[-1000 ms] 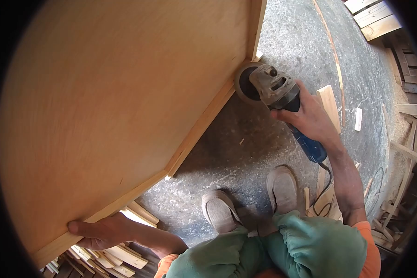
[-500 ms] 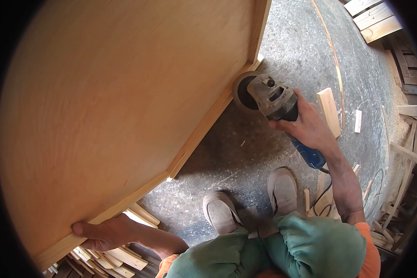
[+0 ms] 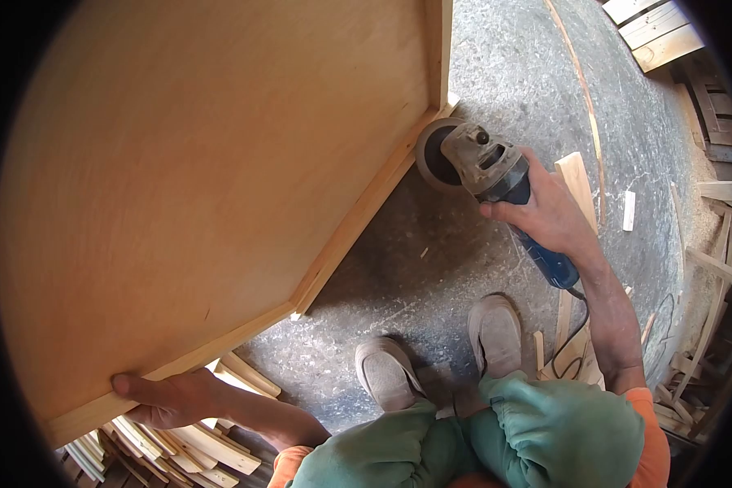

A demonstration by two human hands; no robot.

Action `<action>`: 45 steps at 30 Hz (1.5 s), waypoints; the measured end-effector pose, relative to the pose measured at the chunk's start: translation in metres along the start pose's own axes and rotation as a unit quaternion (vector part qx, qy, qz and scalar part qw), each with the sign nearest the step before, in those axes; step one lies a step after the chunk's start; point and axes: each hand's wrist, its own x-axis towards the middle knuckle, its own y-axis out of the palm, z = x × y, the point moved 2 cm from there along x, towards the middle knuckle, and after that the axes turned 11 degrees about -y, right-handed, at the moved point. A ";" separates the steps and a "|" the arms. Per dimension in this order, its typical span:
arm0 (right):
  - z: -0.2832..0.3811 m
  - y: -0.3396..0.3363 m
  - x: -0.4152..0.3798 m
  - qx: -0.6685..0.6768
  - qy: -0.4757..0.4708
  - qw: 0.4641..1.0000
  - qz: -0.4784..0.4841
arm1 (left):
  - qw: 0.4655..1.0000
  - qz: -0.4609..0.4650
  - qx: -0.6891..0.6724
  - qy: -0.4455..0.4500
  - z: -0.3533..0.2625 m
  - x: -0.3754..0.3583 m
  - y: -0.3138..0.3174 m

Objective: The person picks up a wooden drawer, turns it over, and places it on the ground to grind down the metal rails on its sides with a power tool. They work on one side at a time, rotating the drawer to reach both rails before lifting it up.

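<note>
My right hand (image 3: 549, 207) is wrapped round the body of a blue angle grinder (image 3: 542, 254) with a grey metal head. Its round disc (image 3: 436, 154) is right at the edge of a wooden strip (image 3: 366, 207), close to the panel's far corner. My left hand (image 3: 175, 397) grips the near edge of the large framed wooden panel (image 3: 195, 187), thumb on the frame's upper side and fingers underneath, mostly hidden. The panel is tilted and fills the left of the view.
Both shoes (image 3: 496, 333) stand on the grey floor (image 3: 516, 73). A wood block (image 3: 577, 191) and a small white offcut (image 3: 629, 211) lie right of the grinder. The cord (image 3: 563, 350) trails by my right foot. Wood strips (image 3: 211, 447) are piled under the panel; scrap wood (image 3: 716, 268) lines the right.
The grinder and my right hand have shifted slightly right. The panel has moved a little left, my left hand with it, still gripping its edge.
</note>
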 end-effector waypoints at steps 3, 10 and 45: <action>-0.001 -0.002 0.000 0.008 -0.009 1.000 -0.002 | 0.999 0.023 -0.027 0.007 0.001 0.000 0.000; 0.007 -0.005 0.008 0.034 0.012 0.999 0.021 | 0.999 0.030 -0.043 0.010 -0.002 -0.002 0.000; 0.017 -0.004 0.005 0.040 -0.013 0.999 0.014 | 0.999 0.022 -0.035 -0.018 -0.006 -0.008 -0.001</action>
